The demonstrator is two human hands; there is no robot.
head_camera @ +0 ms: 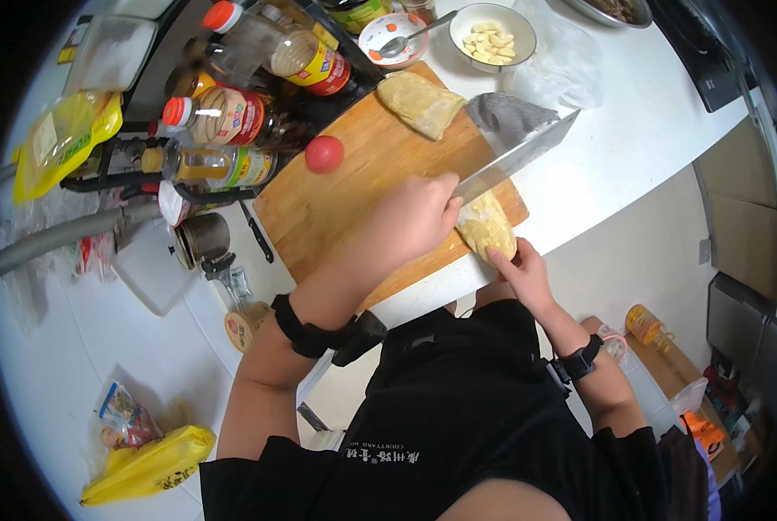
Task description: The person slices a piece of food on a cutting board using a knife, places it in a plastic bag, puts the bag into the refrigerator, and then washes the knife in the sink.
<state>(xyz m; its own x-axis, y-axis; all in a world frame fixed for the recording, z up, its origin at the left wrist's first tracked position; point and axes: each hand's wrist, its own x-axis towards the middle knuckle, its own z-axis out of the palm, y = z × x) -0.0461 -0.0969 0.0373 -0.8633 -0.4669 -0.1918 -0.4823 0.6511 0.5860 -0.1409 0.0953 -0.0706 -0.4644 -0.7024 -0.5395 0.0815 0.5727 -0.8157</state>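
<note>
My left hand (421, 211) grips the handle of a kitchen cleaver (518, 156). Its broad metal blade points to the upper right, across a pale yellow, wrinkled slab of food (489, 228) at the wooden cutting board's (362, 202) near right edge. The blade and left hand partly hide that slab, so I cannot tell if the edge touches it. My right hand (522, 270) holds the slab's near end, thumb on top. A second yellow slab (421, 104) lies on the far part of the board. A tomato (324, 154) rests near the left side.
Bottles (225, 120) crowd a black rack left of the board, beside a small knife (258, 231). Behind the board stand a small bowl (369, 49) with a spoon and a bowl (460, 42) of peeled garlic cloves. A grey cloth (509, 117) and clear plastic bag (557, 65) lie right.
</note>
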